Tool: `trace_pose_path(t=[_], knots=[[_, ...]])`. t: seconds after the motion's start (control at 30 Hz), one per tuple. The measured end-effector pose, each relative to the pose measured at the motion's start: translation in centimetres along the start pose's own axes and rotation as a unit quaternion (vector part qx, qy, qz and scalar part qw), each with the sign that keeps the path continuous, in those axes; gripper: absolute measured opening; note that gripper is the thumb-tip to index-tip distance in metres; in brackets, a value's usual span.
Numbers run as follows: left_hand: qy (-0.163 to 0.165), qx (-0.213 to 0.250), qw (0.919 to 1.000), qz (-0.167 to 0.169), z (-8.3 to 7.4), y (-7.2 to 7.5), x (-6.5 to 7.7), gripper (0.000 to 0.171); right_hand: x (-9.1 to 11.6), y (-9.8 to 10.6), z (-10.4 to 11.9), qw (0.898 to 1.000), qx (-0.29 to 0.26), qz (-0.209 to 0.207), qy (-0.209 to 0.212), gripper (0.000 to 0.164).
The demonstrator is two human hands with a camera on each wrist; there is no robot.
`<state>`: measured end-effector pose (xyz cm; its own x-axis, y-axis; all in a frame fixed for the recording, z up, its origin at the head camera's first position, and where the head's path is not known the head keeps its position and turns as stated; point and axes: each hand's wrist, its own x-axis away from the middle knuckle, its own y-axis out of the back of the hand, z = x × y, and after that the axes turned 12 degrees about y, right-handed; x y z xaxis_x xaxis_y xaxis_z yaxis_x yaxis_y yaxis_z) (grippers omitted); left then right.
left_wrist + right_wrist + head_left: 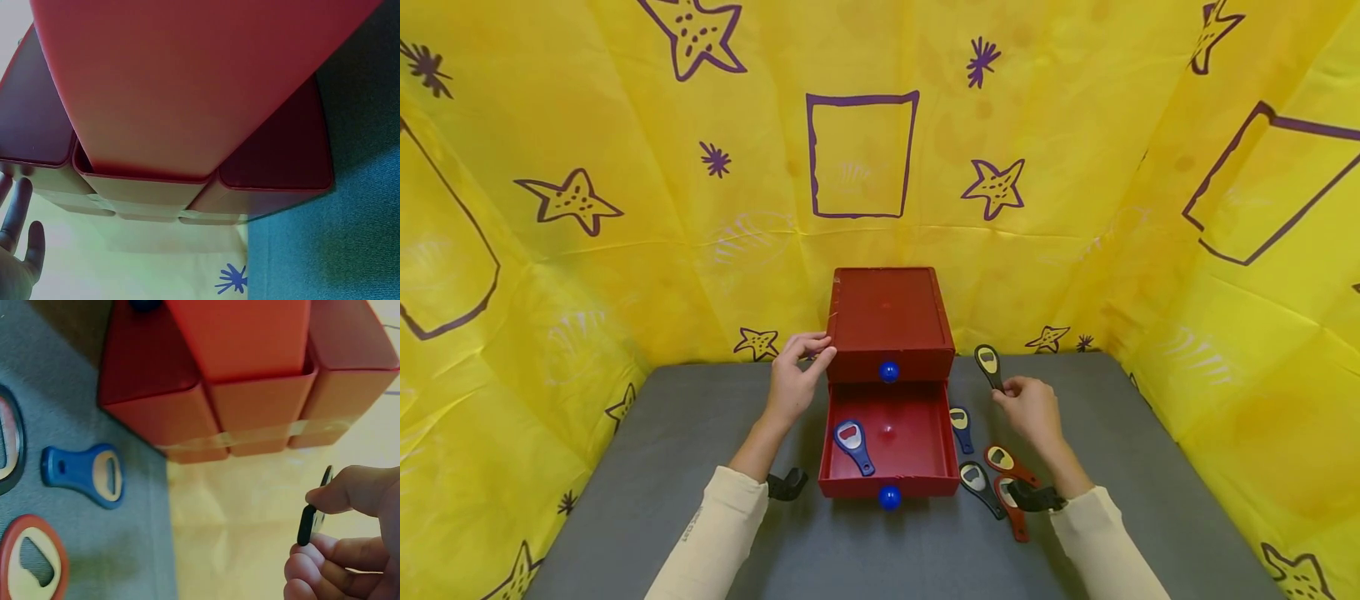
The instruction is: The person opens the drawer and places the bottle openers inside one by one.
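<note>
My left hand (792,382) rests its fingertips on the upper left side of a red drawer cabinet (887,312). Its fingers (17,209) look extended in the left wrist view. The cabinet's middle drawer (917,450) is pulled out, and a blue bottle opener (853,445) lies in its left part. To the right of the cabinet, my right hand (1032,410) pinches a black bottle opener (988,363) by its handle end, with the head pointing away. The right wrist view shows this opener (305,526) edge-on between thumb and fingers.
Right of the drawer lie a blue opener (960,427), a black one (981,485), and two red ones (1004,460), one partly behind the right wrist's camera mount (1037,497). A yellow patterned cloth (880,242) surrounds the grey table (700,433).
</note>
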<state>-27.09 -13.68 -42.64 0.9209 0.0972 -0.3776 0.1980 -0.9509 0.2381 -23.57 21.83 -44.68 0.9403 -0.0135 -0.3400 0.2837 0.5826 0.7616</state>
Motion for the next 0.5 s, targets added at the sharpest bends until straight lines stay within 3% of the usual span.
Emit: trace_pose_path(t=[0.5], knots=[[0.002,0.007,1.0000,0.004,0.1,0.0,0.0,0.021,0.2,2.7,2.9,0.999,-0.031,-0.011,0.016,0.023]])
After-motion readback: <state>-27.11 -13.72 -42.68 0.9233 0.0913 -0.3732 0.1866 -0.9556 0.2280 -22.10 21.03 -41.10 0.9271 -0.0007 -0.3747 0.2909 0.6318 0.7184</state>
